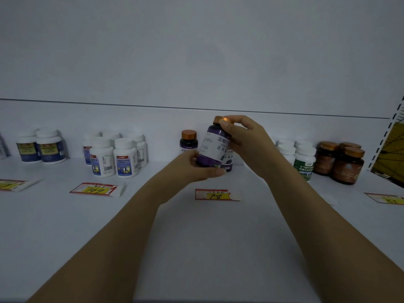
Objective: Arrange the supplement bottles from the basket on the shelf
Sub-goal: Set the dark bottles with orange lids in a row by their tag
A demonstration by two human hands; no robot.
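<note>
The white shelf [196,248] already carries clusters of white plastic bottles [113,155], brown amber jars [343,161] and a dark purple copper-capped standing bottle [189,142], so the task looks well along, though the basket is out of view and what remains cannot be told. The purple supplement bottle with a copper cap [211,147] is held tilted just above the shelf, beside its standing match and behind a red-and-yellow price tag [215,194], not yet set down. The left hand [197,168] cups its base with curled fingers, while the right hand [247,138] pinches its cap between thumb and fingertips.
</note>
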